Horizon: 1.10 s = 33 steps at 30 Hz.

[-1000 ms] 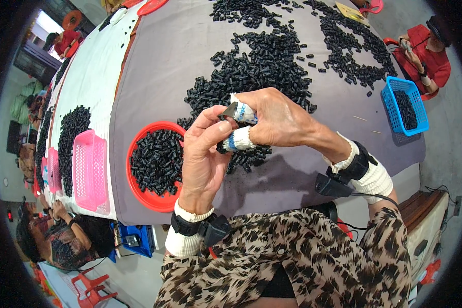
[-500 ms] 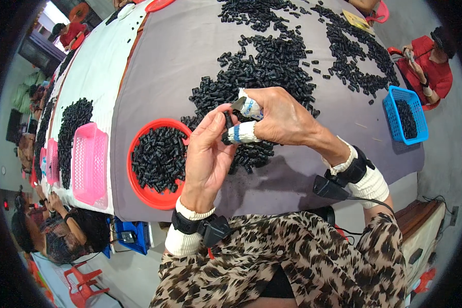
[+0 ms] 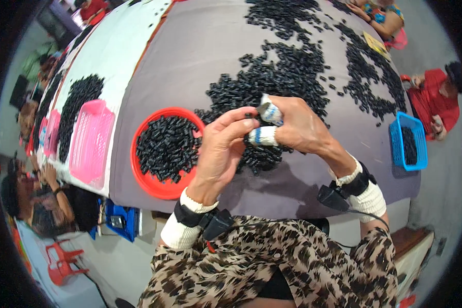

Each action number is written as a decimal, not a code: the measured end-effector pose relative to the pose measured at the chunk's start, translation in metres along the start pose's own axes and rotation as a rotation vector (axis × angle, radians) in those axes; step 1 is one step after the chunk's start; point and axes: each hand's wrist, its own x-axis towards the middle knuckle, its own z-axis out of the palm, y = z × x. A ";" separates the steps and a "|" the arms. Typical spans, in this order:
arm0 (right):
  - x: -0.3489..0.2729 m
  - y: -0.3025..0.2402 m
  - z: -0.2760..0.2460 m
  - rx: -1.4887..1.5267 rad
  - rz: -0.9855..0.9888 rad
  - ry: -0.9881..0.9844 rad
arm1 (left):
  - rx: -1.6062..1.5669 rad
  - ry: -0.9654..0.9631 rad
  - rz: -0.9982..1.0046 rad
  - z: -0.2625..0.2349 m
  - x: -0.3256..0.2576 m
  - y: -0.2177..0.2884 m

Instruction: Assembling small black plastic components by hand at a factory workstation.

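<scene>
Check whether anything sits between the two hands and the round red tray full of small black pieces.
Nothing visible does. The left hand and right hand meet over the heap of small black pieces on the grey table, and the round red tray lies just left of them, its top open.

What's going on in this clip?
A person at a grey table works both hands together above a heap of small black pieces. The left hand and right hand, two of its fingers wrapped in tape, meet at the fingertips, apparently pinching a piece; it is too small to make out. A red tray of black pieces sits to the left, a blue basket to the right, and pink baskets further left.
</scene>
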 end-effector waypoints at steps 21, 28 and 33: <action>0.002 0.033 -0.003 0.230 0.185 -0.051 | 0.877 0.679 0.412 -0.142 -0.037 0.042; -0.010 0.047 -0.006 0.293 0.259 -0.032 | 1.307 0.233 0.394 -0.081 0.014 -0.019; -0.018 0.062 -0.006 0.271 0.301 -0.037 | 1.623 0.143 0.409 -0.076 0.041 -0.042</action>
